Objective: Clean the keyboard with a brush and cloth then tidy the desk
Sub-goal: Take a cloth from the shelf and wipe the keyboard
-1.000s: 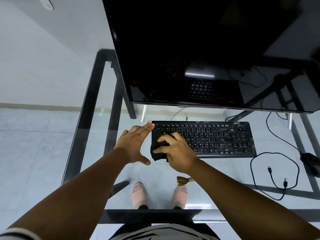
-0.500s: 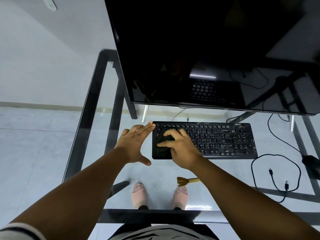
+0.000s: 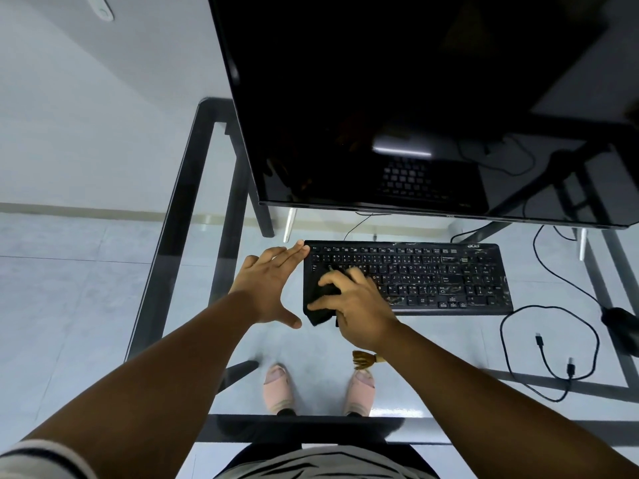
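Note:
A black keyboard (image 3: 432, 276) lies on the glass desk (image 3: 179, 209) below the monitor. My right hand (image 3: 356, 302) grips a black cloth (image 3: 320, 305) and presses it on the keyboard's left end; the cloth hangs a little over the front edge. My left hand (image 3: 268, 285) lies flat beside the keyboard with straight fingers, the fingertips touching its top left corner. A brush (image 3: 363, 360) with brown bristles lies near the front of the desk, its handle hidden under my right forearm.
A large dark monitor (image 3: 415, 105) stands behind the keyboard. To the right lie a looped black cable (image 3: 549, 350) with loose plugs and a black mouse (image 3: 620, 319). My feet show through the glass.
My right hand slid the cloth up onto the keys, then back toward the keyboard's front left edge. My left hand stayed in place.

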